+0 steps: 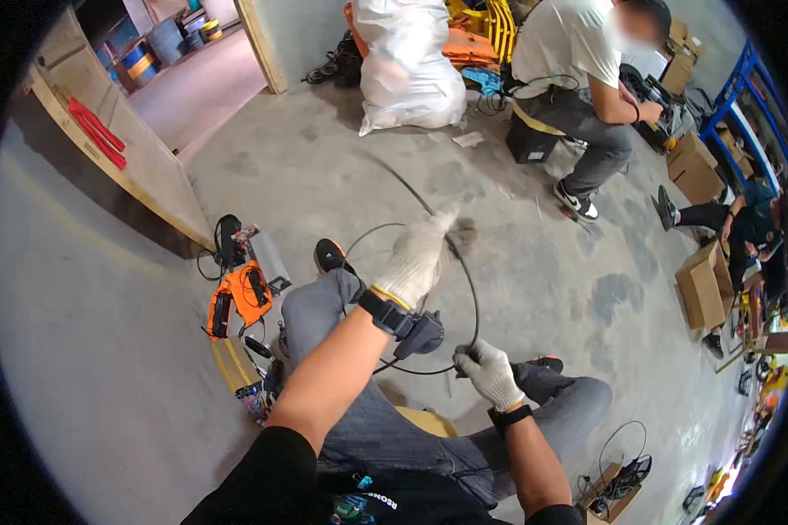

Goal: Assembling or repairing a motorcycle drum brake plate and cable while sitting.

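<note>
A long black cable point(475, 302) curves in a loop above my lap, and its far end is smeared by motion. My left hand point(418, 255), in a whitish knit glove with grey fingertips, is closed around the cable's upper stretch; its fingers are blurred. Lower and to the right, my right hand point(488, 374) in a matching glove grips the same cable where it bends back left. Dark bands circle both wrists, and a black device point(422, 334) hangs beside the left one. Part of the loop passes behind my left hand and forearm.
Left of my knee lie an orange pouch point(252, 296) and a yellow piece with wiring point(236, 367). A white sack point(411, 74) stands ahead. One person sits on a black box point(531, 140); another sits at right near an open carton point(706, 284). A box of cables point(617, 490) is lower right.
</note>
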### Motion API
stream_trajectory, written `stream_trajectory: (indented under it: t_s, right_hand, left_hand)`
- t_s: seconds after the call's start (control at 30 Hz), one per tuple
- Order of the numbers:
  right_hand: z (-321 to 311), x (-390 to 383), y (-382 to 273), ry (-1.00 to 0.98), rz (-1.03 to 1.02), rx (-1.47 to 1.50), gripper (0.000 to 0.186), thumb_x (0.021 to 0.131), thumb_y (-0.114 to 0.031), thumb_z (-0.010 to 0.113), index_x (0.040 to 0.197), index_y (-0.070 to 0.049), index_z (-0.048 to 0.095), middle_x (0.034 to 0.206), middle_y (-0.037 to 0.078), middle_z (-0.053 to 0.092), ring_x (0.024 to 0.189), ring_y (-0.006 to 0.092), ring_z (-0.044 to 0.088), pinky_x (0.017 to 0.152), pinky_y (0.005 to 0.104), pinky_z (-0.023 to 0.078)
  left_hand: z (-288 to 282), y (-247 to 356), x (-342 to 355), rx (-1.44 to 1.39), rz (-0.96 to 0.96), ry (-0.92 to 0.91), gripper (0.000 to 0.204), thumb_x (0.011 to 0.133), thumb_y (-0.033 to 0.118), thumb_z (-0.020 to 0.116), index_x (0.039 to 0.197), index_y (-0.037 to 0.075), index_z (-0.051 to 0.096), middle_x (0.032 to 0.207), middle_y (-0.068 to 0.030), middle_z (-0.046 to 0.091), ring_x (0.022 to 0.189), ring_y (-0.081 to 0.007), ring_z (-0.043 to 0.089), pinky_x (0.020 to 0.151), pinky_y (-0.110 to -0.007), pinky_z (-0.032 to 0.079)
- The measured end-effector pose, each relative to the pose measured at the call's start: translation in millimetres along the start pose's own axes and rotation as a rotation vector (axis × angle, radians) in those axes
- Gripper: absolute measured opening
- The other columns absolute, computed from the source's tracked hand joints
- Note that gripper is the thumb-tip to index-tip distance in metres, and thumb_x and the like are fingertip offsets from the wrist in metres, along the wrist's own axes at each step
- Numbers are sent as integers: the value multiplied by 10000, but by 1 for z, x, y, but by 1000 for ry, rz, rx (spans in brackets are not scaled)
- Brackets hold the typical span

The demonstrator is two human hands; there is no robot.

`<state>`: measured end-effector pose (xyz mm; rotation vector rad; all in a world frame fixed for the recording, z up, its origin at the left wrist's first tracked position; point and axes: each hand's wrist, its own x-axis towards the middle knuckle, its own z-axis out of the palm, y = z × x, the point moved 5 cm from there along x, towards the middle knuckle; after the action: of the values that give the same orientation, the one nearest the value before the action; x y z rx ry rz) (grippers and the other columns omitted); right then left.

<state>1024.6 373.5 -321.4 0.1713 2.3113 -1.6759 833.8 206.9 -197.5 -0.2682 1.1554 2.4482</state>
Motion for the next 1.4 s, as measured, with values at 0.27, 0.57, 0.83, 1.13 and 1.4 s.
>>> stream_trajectory:
  t_s: [0.27, 0.57, 0.83, 1.13, 1.4]
  right_hand:
    - [-15, 16, 60, 15, 248, -84, 212, 886, -128, 730, 1052, 5, 735, 820, 100, 749, 674, 149, 709, 650, 299, 577]
    - [-39, -2, -60, 152, -13, 21, 158, 964, -113, 650, 1050, 5, 709, 817, 55, 715, 645, 106, 617, 602, 281, 518]
    - [-34, -22, -67, 160, -42, -68, 153, 1004, -145, 641, 1031, -11, 711, 807, 118, 704, 701, 220, 681, 657, 333, 536]
    - [-35, -26, -62, 235, -235, -106, 126, 980, -126, 652, 999, -18, 713, 831, 131, 719, 714, 268, 708, 648, 352, 545]
    - [-34, -27, -61, 224, -197, -90, 122, 970, -114, 652, 1008, -21, 721, 846, 132, 723, 716, 257, 707, 655, 349, 550]
  left_hand:
    - [12, 59, -42, 407, 268, 41, 193, 1062, 145, 527, 1197, 12, 563, 985, -106, 714, 865, -197, 705, 782, -340, 585]
    - [25, -37, -85, 542, 26, -261, 163, 1065, 74, 501, 1169, 8, 608, 937, -45, 691, 697, -68, 558, 634, -241, 484]
    - [32, -10, -104, 414, 201, -111, 230, 1071, 122, 541, 1221, -33, 619, 1015, -91, 703, 800, -113, 666, 711, -267, 562]
    - [40, -9, -122, 459, 142, -110, 247, 1062, 115, 563, 1275, 3, 617, 1065, -64, 720, 858, -101, 680, 766, -257, 570]
    - [37, 7, -123, 476, 226, -75, 258, 1073, 158, 572, 1257, -10, 638, 1062, -65, 721, 847, -98, 677, 752, -260, 569]
